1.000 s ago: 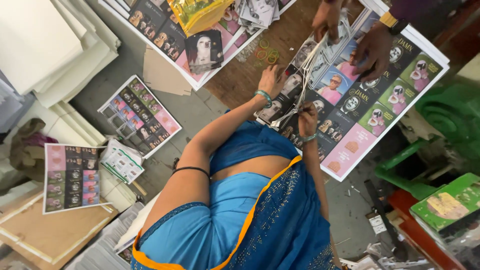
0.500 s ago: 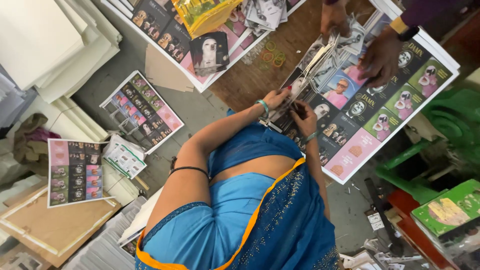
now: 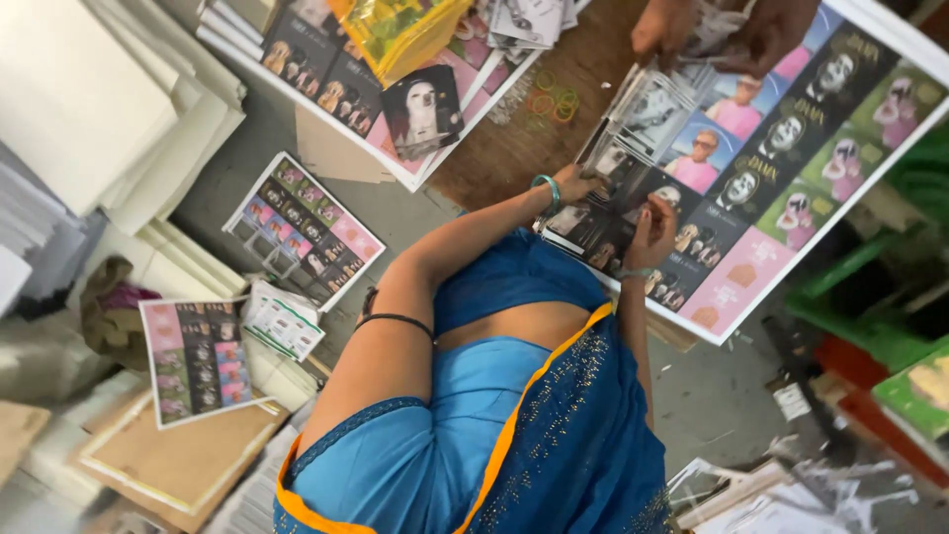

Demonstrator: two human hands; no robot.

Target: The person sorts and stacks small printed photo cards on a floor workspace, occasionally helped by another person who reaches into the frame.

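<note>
The person in the blue dress leans over the wooden bench and works on a stack of small photo prints that lies on a big printed sheet full of pictures. The left hand rests on the top edge of the stack, fingers bent and pressed down, so its grip looks closed on the prints. A green bangle sits on that wrist. The right hand is on the near side of the same stack, with its fingers curled over the edge, pinching a few prints; how tightly, I cannot tell, because the fingertips are partly hidden. To do this step well, it seems best to keep one hand flat and still so the stack does not slide, and to lift only the top print with the other hand, slowly, so the shiny paper does not bend or get smudged. Another person's hands hold more prints at the far end of the sheet, well apart from the person's own hands. A few rubber bands lie on the bare wood near the stack. A yellow plastic bag rests on another sheet farther left. On the floor lies a sheet of small colour pictures.
</note>
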